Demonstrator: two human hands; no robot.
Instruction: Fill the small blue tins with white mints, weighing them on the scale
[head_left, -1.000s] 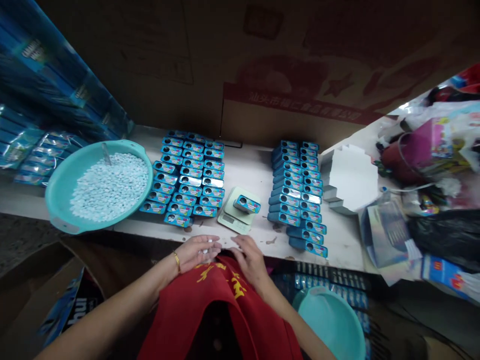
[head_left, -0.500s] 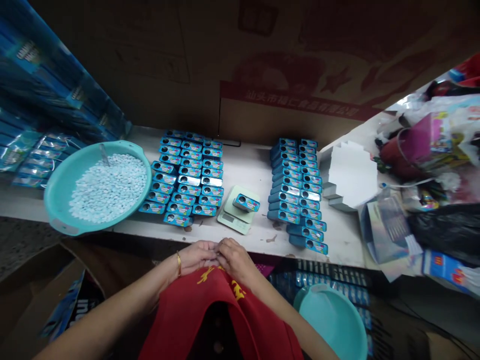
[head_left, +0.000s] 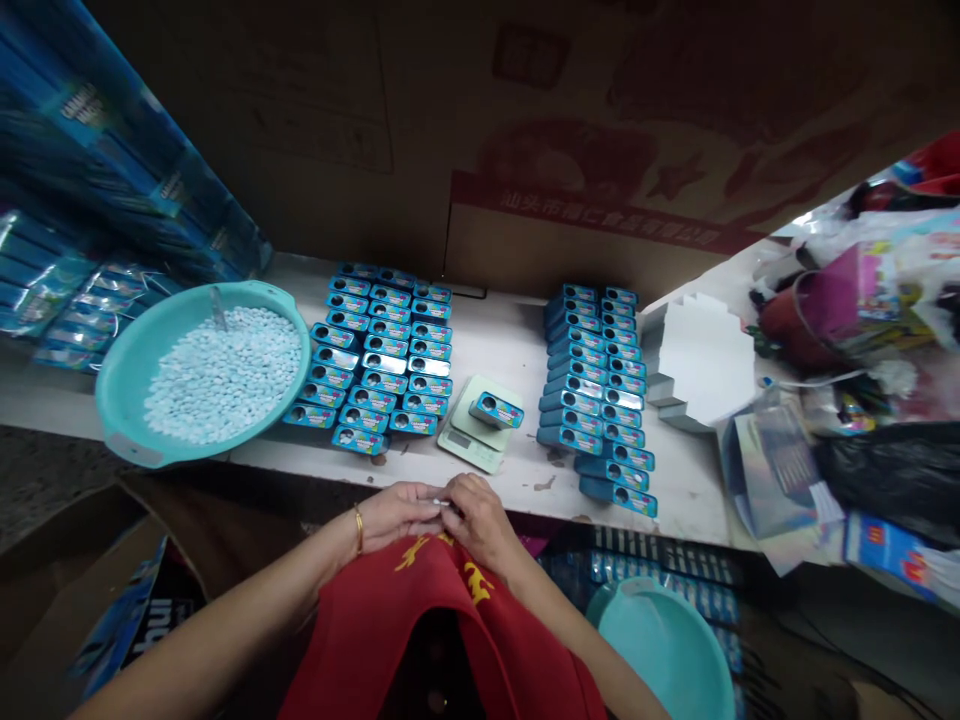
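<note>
My left hand [head_left: 397, 512] and my right hand [head_left: 478, 512] meet in front of the red apron [head_left: 375, 620], at the table's front edge. Their fingers are pinched together. A tiny white bit [head_left: 442, 502] shows between the fingertips, too small to name. Just beyond the hands is a pale green digital scale [head_left: 466, 446], with one blue tin [head_left: 498, 410] lying on its plate. Left of the scale stand rows of similar blue tins [head_left: 367, 395]; more rows of blue tins [head_left: 574, 390] stand to the right.
A turquoise basin [head_left: 124, 390] of small pale candies, with a scoop handle, stands at the left. Folded white card [head_left: 705, 350] is stacked at the right, beside clutter. A large cardboard box [head_left: 420, 130] walls off the back. Another turquoise basin [head_left: 660, 640] sits low at the right.
The view has shifted slightly. My hands stay together, fingers a little rearranged, and the small white bit between them now shows more clearly. The tin remains on the scale.
</note>
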